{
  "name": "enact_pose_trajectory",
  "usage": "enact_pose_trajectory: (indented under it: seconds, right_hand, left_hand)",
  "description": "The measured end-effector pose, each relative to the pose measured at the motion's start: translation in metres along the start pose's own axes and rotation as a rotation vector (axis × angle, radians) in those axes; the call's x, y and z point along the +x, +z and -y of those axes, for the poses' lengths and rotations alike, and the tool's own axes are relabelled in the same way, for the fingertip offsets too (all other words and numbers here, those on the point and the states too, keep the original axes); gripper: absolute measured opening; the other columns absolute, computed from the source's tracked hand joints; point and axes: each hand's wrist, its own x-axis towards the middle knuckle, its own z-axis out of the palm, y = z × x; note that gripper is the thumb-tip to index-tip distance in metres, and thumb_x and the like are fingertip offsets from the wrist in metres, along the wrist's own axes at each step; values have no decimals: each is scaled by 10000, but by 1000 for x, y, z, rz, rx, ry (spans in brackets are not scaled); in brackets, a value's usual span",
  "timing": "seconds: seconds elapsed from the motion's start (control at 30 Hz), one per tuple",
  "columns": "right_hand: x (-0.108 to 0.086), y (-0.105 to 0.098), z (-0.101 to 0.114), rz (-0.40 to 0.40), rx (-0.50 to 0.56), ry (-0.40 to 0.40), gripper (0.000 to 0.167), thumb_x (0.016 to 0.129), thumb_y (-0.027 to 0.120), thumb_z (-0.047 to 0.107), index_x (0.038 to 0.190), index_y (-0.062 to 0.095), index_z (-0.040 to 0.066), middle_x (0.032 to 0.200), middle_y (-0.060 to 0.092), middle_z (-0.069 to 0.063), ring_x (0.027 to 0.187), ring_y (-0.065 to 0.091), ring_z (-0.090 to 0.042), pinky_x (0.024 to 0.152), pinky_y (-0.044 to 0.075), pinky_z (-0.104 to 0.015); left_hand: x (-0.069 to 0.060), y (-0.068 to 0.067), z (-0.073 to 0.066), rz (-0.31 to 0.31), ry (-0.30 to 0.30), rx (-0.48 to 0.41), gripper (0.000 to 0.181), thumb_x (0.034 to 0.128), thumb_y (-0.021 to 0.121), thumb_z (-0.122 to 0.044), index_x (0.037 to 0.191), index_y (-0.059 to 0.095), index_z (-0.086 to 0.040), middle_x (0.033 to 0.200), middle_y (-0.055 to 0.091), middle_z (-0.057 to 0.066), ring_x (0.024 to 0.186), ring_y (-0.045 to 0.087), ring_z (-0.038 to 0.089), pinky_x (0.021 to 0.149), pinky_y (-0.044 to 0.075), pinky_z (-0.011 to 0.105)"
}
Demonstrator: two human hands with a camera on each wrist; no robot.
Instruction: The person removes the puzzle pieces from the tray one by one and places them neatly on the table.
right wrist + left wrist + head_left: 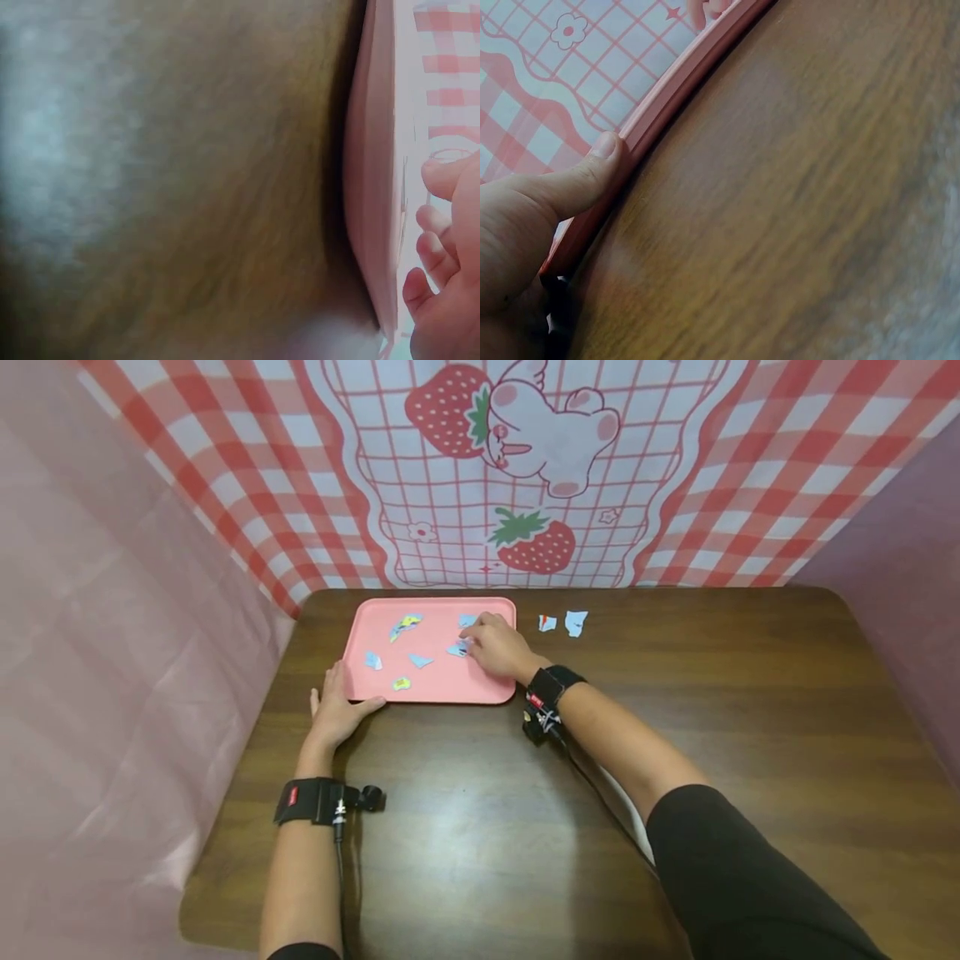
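A pink tray (442, 693) holds several torn paper pieces, light blue with some yellow. My left hand (335, 714) steadies its front left corner, fingers straight along the left side and thumb (604, 157) against the front rim. Over the tray's right part, my right hand (498, 647) pinches a blue paper piece (456, 650) between thumb and index finger, low over the tray floor. Another blue piece (467, 621) lies just behind those fingertips, partly hidden. In the right wrist view the right fingers (436, 255) are bent above the tray, and the pinched piece is hidden.
Further left in the tray lie a yellow-and-blue piece (407, 624), blue pieces (372, 660) and a small yellow one (402, 683). Right of the tray, two scraps (576, 622) rest on the wooden table (465, 810). A checked strawberry cloth (525, 460) hangs behind.
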Motion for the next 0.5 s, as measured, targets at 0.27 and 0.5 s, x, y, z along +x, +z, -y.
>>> enact_pose_trajectory:
  seconds: [0.27,0.5]
  right_hand:
    - [5,-1,10,122,-113,-34,329,1008,620,196,1327,691,156,1229,548,-123,1096,475,-267,926,425,-391]
    - [5,-1,16,132,-143,4,299,1009,622,205,1298,691,179,1206,481,-78,1047,431,-240,872,418,-359]
  left_hand:
    - [1,0,1,-1,-5,11,1097,911,719,-464,1605,14,12,1671,26,218,1536,-29,379,1158,-113,621]
    - [0,1,2,11,-7,11,1103,914,717,-463,1601,1,18,1667,9,231,1534,-36,389,1153,-121,630]
